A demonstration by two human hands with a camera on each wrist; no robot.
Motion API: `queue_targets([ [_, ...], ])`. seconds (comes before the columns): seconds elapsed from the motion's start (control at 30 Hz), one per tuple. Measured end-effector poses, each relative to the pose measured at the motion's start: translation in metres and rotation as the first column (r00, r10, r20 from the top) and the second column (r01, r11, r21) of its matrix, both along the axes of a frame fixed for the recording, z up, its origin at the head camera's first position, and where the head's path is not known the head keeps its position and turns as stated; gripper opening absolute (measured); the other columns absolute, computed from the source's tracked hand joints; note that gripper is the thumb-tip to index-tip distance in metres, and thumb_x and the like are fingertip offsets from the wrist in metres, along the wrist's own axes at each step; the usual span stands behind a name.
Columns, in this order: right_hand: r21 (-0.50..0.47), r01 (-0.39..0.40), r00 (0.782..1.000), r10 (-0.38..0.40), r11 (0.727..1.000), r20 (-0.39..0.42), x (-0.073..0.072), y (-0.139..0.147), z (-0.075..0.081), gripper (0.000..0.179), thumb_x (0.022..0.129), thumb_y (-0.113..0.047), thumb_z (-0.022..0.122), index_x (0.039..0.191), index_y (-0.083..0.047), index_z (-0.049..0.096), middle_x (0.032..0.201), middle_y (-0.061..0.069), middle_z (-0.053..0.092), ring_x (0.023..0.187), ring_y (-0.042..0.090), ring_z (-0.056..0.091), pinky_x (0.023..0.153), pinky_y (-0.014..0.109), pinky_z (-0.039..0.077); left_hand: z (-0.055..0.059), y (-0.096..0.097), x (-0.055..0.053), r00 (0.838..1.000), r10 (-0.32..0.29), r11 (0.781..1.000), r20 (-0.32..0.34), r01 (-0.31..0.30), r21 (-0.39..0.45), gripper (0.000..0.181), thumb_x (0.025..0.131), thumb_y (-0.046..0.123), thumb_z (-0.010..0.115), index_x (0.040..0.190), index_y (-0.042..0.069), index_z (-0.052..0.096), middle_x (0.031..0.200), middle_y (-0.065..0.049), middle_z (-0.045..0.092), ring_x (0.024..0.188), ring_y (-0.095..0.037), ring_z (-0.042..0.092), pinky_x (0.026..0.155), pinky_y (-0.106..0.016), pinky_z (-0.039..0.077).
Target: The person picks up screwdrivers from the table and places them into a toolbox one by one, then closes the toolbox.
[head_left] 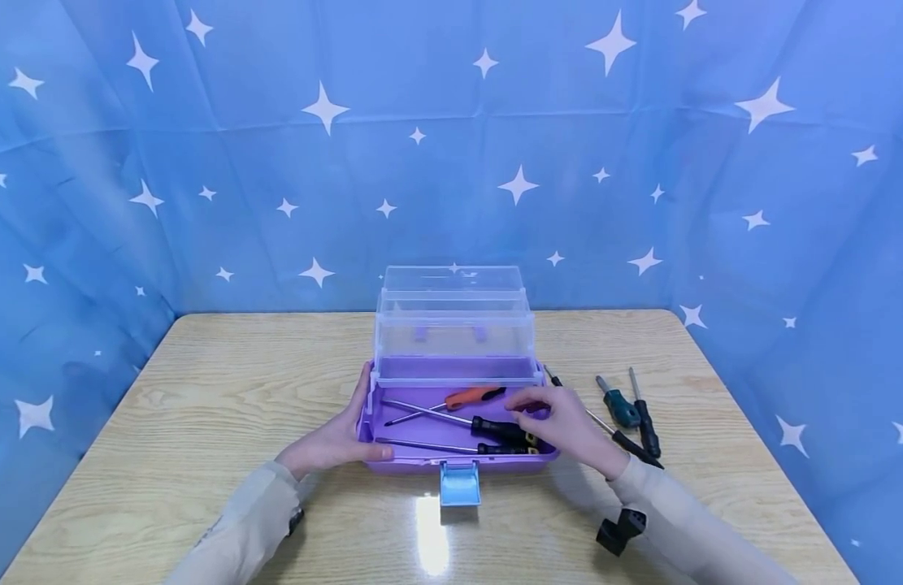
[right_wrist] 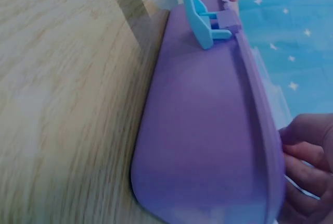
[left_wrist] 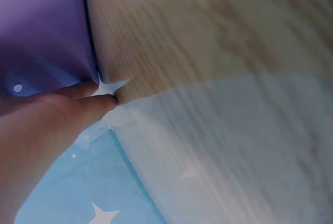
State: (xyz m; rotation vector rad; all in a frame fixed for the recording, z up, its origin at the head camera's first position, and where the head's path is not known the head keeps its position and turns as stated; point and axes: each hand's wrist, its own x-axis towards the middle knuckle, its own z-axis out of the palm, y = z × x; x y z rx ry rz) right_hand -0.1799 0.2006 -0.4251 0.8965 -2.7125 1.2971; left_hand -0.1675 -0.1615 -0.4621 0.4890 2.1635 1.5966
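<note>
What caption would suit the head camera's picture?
Left hand holding an open purple toolbox with screwdrivers inside, right hand over its right end.

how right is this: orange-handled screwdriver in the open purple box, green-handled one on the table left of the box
Only the side is wrong: the head view shows the green-handled screwdriver on the table right of the purple box.
</note>
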Motion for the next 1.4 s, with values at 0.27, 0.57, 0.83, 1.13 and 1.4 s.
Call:
queue_targets([
  [0.27,-0.033,0.096,0.994,-0.098,0.995,-0.039,0.008,0.021,0.009,0.017,0.087,0.001,0.067,0.097,-0.012,0.074,0.094,0.002,0.071,0.079,0.012,0.064,0.064,0.031,0.053,0.001,0.0,0.001,1.0,0.004,1.0,0.003,-0.004,-0.009,0.13,0.076,0.026,0.082,0.147,0.039,-0.026,0.158,-0.01,-0.023,0.143,-0.035,-0.011,0.111,-0.06,-0.001],
  [0.57,-0.022,0.164,0.983,-0.165,0.986,-0.081,0.011,0.037,0.01,0.014,0.086,0.001,0.069,0.096,-0.007,0.074,0.092,-0.002,0.071,0.076,0.012,0.064,0.062,0.029,0.053,0.001,0.001,0.002,1.0,0.003,1.0,0.011,-0.003,-0.011,0.129,0.077,0.024,0.081,0.147,0.04,-0.026,0.158,-0.011,-0.021,0.143,-0.036,-0.01,0.111,-0.06,-0.001],
  [0.83,-0.019,0.198,0.972,-0.199,0.98,-0.126,0.009,0.05,0.007,0.012,0.087,0.001,0.069,0.094,-0.008,0.074,0.088,0.0,0.071,0.076,0.008,0.064,0.062,0.029,0.054,0.002,0.002,0.002,1.0,0.007,1.0,0.01,-0.007,-0.017,0.128,0.077,0.024,0.081,0.147,0.04,-0.025,0.158,-0.009,-0.022,0.143,-0.035,-0.011,0.11,-0.061,-0.001],
  [1.13,-0.034,0.213,0.964,-0.215,0.977,-0.154,0.007,0.061,0.005,0.014,0.084,0.004,0.07,0.091,-0.007,0.075,0.088,0.0,0.071,0.073,0.007,0.064,0.062,0.026,0.054,0.002,0.001,0.0,1.0,-0.001,1.0,0.007,0.001,0.002,0.129,0.076,0.025,0.082,0.147,0.039,-0.025,0.158,-0.009,-0.022,0.143,-0.035,-0.011,0.11,-0.061,-0.001],
  [1.4,-0.022,0.234,0.963,-0.235,0.972,-0.131,0.009,0.072,0.003,0.013,0.086,0.0,0.07,0.092,-0.011,0.074,0.088,0.002,0.071,0.071,0.009,0.063,0.06,0.025,0.052,0.002,0.001,0.0,1.0,0.002,1.0,0.009,-0.002,-0.002,0.129,0.076,0.025,0.082,0.147,0.041,-0.026,0.158,-0.009,-0.023,0.143,-0.035,-0.012,0.11,-0.061,-0.001],
])
